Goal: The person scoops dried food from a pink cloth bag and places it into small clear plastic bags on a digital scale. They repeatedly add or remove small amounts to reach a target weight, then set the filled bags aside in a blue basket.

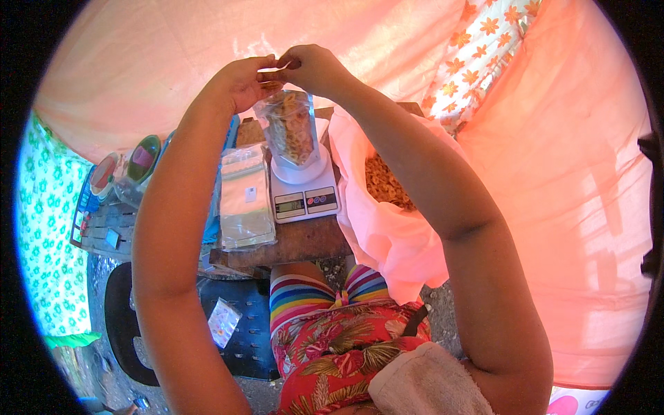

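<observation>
A clear stand-up pouch (290,131) filled with brown chips stands on a white kitchen scale (304,197) with a lit display. Just above the pouch's mouth my two hands meet at the fingertips. My left hand (243,83) has its fingers bent inward, and brown chips (272,86) show beneath them. My right hand (315,68) comes over from the right with its fingers curled to a pinch against the left fingertips; what lies between them is too small to make out.
Flat clear bags (245,207) are stacked left of the scale on a wooden table (304,242). To the right, a pink cloth (380,242) lines a container of brown chips (387,183). Containers (144,158) stand far left. A dark plastic chair (242,332) is below.
</observation>
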Demonstrator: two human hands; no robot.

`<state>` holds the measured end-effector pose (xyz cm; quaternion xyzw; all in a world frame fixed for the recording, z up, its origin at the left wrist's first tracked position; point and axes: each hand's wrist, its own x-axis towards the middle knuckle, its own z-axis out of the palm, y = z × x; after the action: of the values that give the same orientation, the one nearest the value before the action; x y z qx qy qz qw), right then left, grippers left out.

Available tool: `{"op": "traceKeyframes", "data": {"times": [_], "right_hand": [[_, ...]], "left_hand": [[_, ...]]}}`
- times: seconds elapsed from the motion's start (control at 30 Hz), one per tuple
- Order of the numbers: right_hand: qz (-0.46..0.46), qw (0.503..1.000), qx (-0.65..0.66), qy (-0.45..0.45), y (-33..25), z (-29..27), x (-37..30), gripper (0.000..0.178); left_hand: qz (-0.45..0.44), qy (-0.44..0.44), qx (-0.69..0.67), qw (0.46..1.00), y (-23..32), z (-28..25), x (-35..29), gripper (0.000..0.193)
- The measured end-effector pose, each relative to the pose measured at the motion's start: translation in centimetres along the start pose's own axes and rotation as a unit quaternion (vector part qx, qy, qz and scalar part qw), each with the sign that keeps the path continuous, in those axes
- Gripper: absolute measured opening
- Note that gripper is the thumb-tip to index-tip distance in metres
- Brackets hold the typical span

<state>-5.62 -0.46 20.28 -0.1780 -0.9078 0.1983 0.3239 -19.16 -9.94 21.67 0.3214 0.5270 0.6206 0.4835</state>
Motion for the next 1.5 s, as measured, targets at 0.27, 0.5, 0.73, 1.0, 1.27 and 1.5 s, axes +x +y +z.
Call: {"op": "traceKeyframes", "data": {"times": [0.27,0.5,0.73,1.0,1.27,1.5], "right_hand": [[-0.009,0.998,-0.043,-0.054,-0.5,0.7,0.1,0.027],[0.013,0.990,0.129,-0.058,1.6,0.8,1.1,0.030],[-0.052,0.989,-0.108,-0.088,-0.1,0.4,0.1,0.023],[0.086,0.980,0.154,-0.094,2.0,-5.8,-3.5,0.019],[0.222,0.950,-0.004,-0.218,8.1,-11.3,-12.9,0.017],[0.201,0.943,-0.106,-0.242,12.4,-8.5,-20.8,0.020]], "left_hand": [[0.000,-0.025,-0.025,0.999,-0.5,0.7,0.4,0.033],[0.029,-0.004,0.021,0.999,0.3,0.2,-0.6,0.042],[0.131,0.069,0.162,0.976,0.0,-0.4,-0.8,0.045],[0.271,0.111,0.256,0.921,-0.4,1.5,-1.8,0.043],[0.247,-0.063,0.359,0.898,-5.7,7.5,-4.5,0.027],[0.239,-0.096,0.611,0.748,-13.8,7.4,-4.7,0.018]]}}
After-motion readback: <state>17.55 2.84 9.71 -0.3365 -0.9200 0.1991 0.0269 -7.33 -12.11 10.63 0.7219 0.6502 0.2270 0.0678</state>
